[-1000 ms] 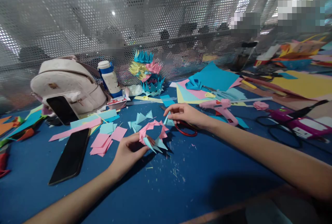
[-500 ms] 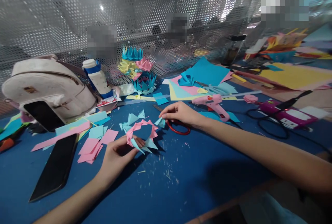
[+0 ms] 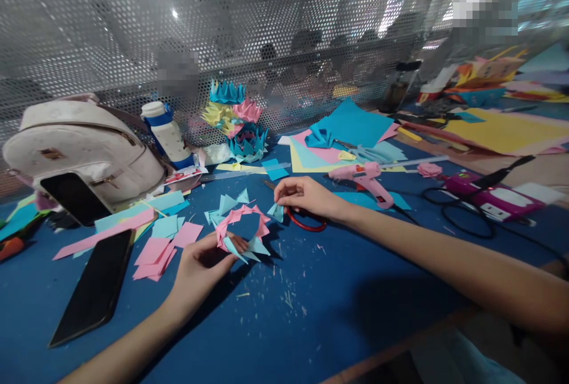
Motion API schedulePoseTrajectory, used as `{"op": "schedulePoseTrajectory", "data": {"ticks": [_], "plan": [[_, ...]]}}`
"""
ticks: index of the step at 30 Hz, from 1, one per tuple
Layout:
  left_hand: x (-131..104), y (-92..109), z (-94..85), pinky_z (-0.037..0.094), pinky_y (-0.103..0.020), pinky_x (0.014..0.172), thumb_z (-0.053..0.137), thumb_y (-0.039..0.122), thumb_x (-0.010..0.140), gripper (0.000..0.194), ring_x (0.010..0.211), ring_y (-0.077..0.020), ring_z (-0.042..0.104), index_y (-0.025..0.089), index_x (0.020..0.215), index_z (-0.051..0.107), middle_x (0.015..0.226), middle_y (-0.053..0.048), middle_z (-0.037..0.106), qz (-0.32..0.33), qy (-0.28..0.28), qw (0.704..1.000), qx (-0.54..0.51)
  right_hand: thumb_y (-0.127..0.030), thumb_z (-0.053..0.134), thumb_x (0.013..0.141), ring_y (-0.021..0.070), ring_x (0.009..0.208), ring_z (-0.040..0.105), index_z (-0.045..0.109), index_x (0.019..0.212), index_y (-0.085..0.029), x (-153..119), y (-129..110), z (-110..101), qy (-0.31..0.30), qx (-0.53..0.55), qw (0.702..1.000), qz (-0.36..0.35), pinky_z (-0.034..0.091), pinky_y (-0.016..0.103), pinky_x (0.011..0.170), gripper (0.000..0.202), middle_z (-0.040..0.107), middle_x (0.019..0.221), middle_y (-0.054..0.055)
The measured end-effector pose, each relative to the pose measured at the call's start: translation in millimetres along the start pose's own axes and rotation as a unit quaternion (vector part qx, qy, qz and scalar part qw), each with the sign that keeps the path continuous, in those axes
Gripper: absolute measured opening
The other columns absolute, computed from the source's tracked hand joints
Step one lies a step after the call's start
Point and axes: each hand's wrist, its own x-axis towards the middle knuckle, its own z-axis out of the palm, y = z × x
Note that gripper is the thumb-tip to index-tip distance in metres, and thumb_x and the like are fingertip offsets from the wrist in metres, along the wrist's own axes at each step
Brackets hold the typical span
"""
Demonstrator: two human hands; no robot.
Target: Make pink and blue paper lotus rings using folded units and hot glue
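L hand (image 3: pixel 200 268) pinches the near edge of a pink paper ring (image 3: pixel 242 227) w/ light-blue folded points, holding it just above the blue table (image 3: pixel 311 325). R hand (image 3: pixel 304 194) is closed on a small light-blue folded triangle (image 3: pixel 278 212), fingertips pinching it just right of the ring, not touching it. Red-handled scissors (image 3: pixel 306 221) lie under the R wrist. Pink glue gun (image 3: pixel 367 178) sits behind. Black phone (image 3: pixel 95 286) lies well left, near pink paper squares (image 3: pixel 162 248).

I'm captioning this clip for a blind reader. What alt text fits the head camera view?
Left hand holds a pink and blue folded paper ring on a blue table, while the right hand pinches a small blue folded piece beside red-handled scissors. Paper scraps, a black phone and a pink glue gun lie around.
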Motion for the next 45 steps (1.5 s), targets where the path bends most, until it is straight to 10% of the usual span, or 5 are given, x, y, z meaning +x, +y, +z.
{"op": "schedulePoseTrajectory", "data": {"ticks": [45], "plan": [[0,-1,-1.0,0.058,-0.032,0.075,0.068,0.016,0.076,0.005,0.077,-0.0217,0.072,0.016,0.075,0.073,0.081,-0.007,0.077,-0.004,0.0,1.0,0.01,-0.031,0.076,0.07,0.0167,0.073,0.068,0.073,0.081,-0.018,-3,2,-4,-0.083,-0.093,0.992,0.019,0.052,0.028,0.069,0.017,0.073,0.077,0.004]]}}
